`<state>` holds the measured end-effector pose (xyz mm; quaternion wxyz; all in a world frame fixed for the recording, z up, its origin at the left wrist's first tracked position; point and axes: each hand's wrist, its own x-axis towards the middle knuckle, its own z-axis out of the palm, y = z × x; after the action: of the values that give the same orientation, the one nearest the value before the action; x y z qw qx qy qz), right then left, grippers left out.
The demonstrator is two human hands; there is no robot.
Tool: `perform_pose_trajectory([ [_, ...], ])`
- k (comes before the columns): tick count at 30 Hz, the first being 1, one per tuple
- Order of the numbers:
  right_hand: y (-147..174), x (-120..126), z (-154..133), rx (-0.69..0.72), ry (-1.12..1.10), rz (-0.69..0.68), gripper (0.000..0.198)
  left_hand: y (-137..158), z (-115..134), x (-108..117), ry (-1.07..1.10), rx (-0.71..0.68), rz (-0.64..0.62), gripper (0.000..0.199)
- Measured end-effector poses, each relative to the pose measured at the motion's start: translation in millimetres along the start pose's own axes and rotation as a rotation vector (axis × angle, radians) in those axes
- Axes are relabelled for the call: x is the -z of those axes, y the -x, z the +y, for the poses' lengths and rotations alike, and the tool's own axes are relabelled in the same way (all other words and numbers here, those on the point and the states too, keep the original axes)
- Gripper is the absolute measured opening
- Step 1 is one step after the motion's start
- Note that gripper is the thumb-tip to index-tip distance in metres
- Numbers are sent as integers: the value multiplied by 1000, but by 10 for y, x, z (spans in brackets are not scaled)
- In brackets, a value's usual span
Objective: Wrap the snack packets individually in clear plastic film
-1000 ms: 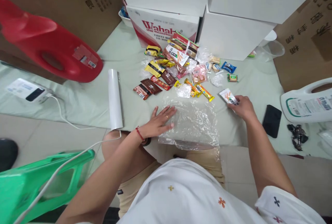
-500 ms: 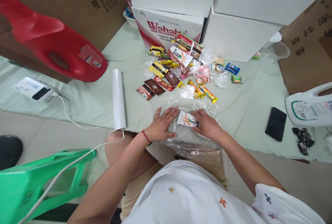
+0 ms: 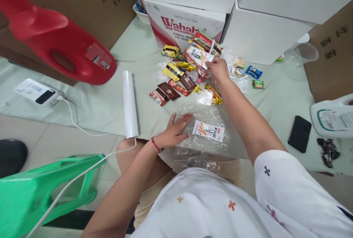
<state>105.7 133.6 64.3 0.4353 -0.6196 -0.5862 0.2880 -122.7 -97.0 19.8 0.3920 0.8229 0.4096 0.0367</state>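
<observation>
pale green cloth [image 3: 275, 114] underneath, left fingers [image 3: 183, 121] spread on clear film [image 3: 202, 149], right fingers [image 3: 211, 65] pinching a white packet [image 3: 197, 56].

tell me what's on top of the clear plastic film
A white snack packet picturing orange sticks lies on the clear plastic film, and the left hand rests on its left side. The film directly beneath both is hidden.

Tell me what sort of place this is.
Probably an improvised indoor storage corner or workspace: wrapped snacks lie heaped on a cloth-covered table, with a purified-water carton behind them and a large red jug nearby.
</observation>
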Motion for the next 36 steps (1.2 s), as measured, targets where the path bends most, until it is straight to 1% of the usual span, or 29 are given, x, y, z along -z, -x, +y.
perform_pose_trajectory([
  [1, 83, 113, 2, 4, -42, 30, 27, 12, -19, 29, 68, 10, 11, 68],
  [3, 353, 452, -11, -15, -170, 69, 29, 34, -58, 89, 197, 27, 39, 63],
  [5, 718, 853, -37, -63, -344, 14, 30, 52, -98, 144, 298, 37, 77, 64],
  [7, 1127, 1200, -47, -165, -493, -37, 32, 58, -139, 182, 369, 43, 124, 66],
  [9, 1534, 1407, -17, -286, -605, -83, 33, 51, -178, 196, 406, 51, 184, 67],
  [10, 1724, 1448, 16, -343, -645, -108, 34, 44, -192, 193, 416, 54, 222, 68],
  [12, 2058, 1418, 114, -444, -682, -169, 38, 36, -204, 173, 445, 62, 319, 68],
  [14, 2317, 1295, 238, -521, -626, -267, 41, 56, -188, 141, 487, 74, 446, 66],
  [15, 2418, 1226, 298, -532, -541, -324, 41, 86, -169, 122, 499, 83, 521, 65],
  [16, 2502, 1168, 349, -513, -416, -376, 41, 134, -147, 102, 492, 94, 603, 62],
  [18, 2625, 1124, 413, -390, -96, -425, 39, 285, -98, 52, 390, 116, 762, 58],
  [19, 2670, 1150, 425, -301, 61, -408, 36, 389, -78, 19, 300, 121, 815, 57],
  [20, 2710, 1212, 425, -212, 196, -372, 31, 505, -63, -24, 196, 119, 840, 57],
  [21, 2751, 1305, 418, -130, 299, -337, 27, 630, -57, -77, 86, 109, 828, 58],
  [22, 2797, 1423, 412, -48, 374, -318, 25, 755, -59, -142, -11, 86, 781, 60],
  [23, 2853, 1553, 412, 40, 428, -335, 26, 872, -69, -219, -96, 49, 716, 61],
  [24, 2924, 1682, 423, 137, 469, -388, 31, 975, -84, -308, -176, 3, 643, 62],
  [26, 3112, 1890, 486, 334, 538, -552, 49, 1109, -113, -507, -301, -96, 491, 64],
  [27, 3222, 1951, 537, 415, 573, -620, 58, 1136, -118, -607, -348, -125, 434, 66],
  [28, 3336, 1977, 597, 473, 608, -657, 65, 1136, -113, -698, -381, -144, 398, 67],
  [29, 3443, 1972, 659, 508, 635, -665, 68, 1114, -96, -774, -400, -152, 381, 66],
  [30, 3536, 1944, 717, 525, 652, -652, 67, 1074, -67, -828, -403, -151, 377, 61],
  [32, 3645, 1854, 797, 517, 632, -599, 52, 967, 12, -853, -355, -138, 400, 43],
  [34, 3621, 1780, 804, 474, 527, -560, 32, 845, 90, -768, -252, -100, 459, 26],
  [36, 3468, 1755, 743, 404, 390, -528, 21, 708, 132, -610, -133, -42, 564, 21],
])
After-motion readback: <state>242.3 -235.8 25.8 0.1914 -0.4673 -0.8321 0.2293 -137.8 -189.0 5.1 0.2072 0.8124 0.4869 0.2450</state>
